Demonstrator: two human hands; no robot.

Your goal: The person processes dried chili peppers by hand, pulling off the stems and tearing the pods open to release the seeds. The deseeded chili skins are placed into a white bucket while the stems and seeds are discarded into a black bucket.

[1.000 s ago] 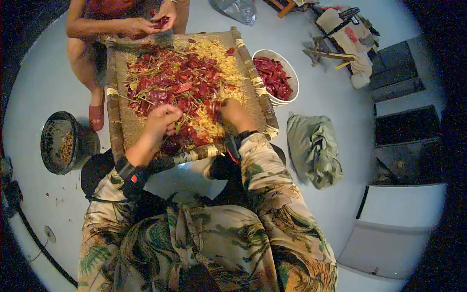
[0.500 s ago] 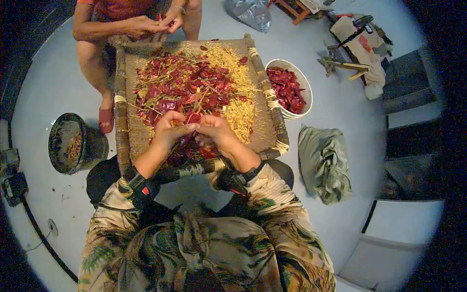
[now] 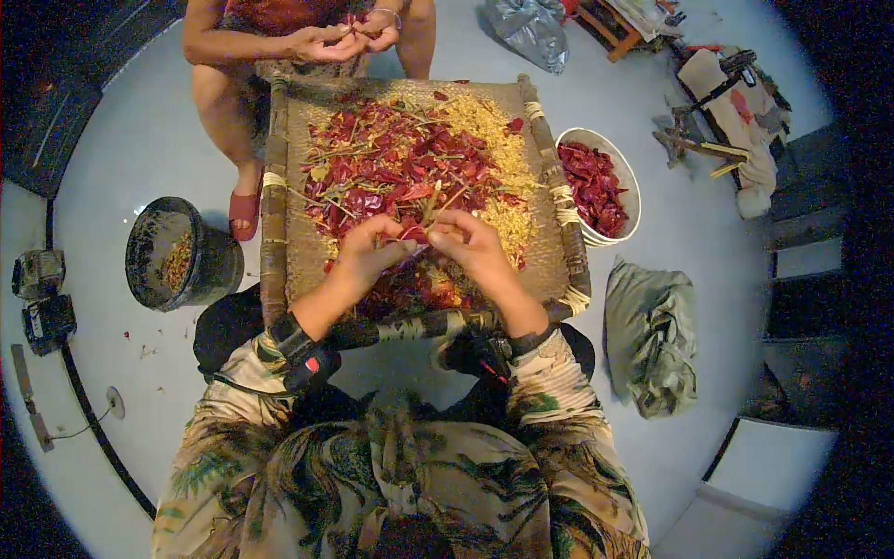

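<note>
A woven tray point(image 3: 557, 177) with a wooden frame lies across my knees. It bears dried red chilies point(image 3: 372, 177), thin stems and yellow seeds point(image 3: 512, 144). My left hand point(image 3: 368, 253) is closed on a red chili point(image 3: 413, 233) above the tray's near half. Close beside it, my right hand point(image 3: 468, 244) pinches the same chili from the other side, with a pale stem standing up between the fingers.
Across the tray a person point(image 3: 307, 45) holds something small and red. At the right stand a white bucket point(image 3: 637, 200) of red chilies and a green sack point(image 3: 650, 335). A black bucket point(image 3: 191, 291) is at the left, a grey plastic bag point(image 3: 528, 33) at the back.
The whole view has shifted, so most things appear further right. Both my hands remain together over the tray, and a pale stem now shows between my fingers.
</note>
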